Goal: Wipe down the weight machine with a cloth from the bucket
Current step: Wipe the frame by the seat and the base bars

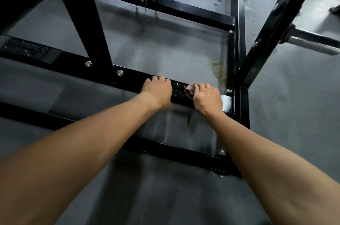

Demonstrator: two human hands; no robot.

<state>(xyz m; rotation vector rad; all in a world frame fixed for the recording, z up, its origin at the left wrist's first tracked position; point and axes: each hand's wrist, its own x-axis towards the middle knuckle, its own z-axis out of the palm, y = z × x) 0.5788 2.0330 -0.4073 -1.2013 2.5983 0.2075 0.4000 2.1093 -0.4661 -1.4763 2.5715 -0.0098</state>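
Two hands side by side on one black frame bar (132,79): left hand (157,92) curled over its far edge, right hand (207,97) clenched around one crumpled cloth (189,92), between both hands. Two bolts (119,72) left of left hand.

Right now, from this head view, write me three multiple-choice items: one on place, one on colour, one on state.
1. Where is the cloth? A on the floor; B on the bar; C over a chrome peg.
2. The frame is: A black; B red; C white.
3. The left hand: A holds the cloth; B hangs free; C grips the bar.
Key: B, bunched under the right hand on the bar; A, every beam is black; C, its fingers curl over the bar's far edge.
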